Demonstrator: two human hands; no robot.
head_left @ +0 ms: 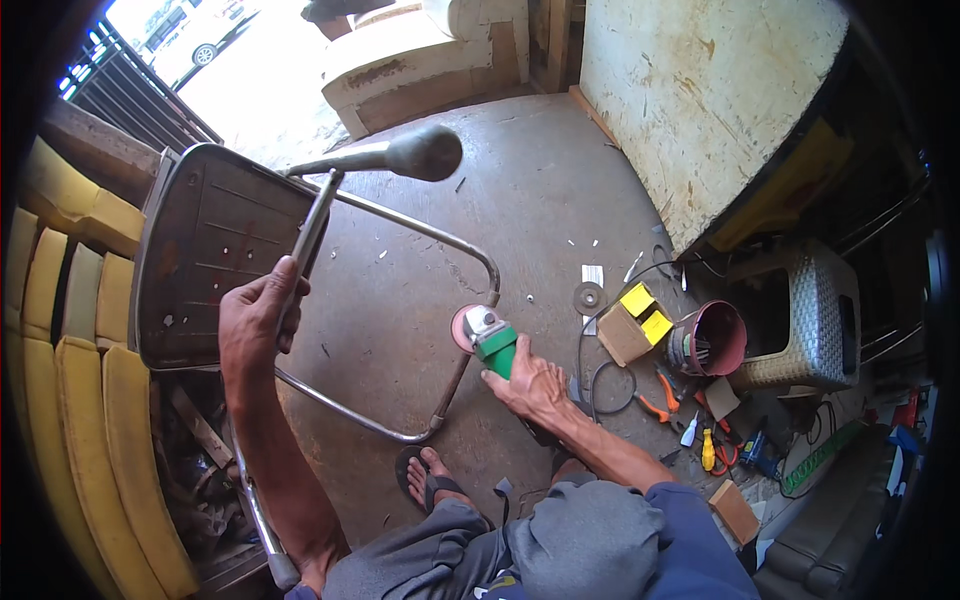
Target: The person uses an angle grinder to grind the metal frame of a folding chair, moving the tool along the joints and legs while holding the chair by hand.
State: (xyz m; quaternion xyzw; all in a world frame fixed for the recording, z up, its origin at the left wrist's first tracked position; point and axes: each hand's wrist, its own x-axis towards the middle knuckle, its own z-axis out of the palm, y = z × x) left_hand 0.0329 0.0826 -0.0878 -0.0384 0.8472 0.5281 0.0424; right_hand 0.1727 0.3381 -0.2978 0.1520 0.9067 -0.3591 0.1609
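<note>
A metal chair lies tipped over, with a dark worn panel (225,265) and a bent tube frame (420,226). My left hand (258,315) is closed around one of its upper tubes, beside the panel. In my right hand (535,390) is a green angle grinder (497,348), gripped by its body. Its reddish disc (463,322) lies against or just over the brownish bar that joins the two frame tubes; I cannot tell whether they touch. A rounded dark end piece (425,153) caps a tube at the far side.
To the right lie a loose grinding disc (590,297), a cardboard box with yellow packets (625,338), a reddish bucket (720,338), orange-handled pliers (655,408), a yellow screwdriver (708,450) and a cable. Yellow foam cushions (85,430) stack at left. A worn sofa frame (425,75) stands behind.
</note>
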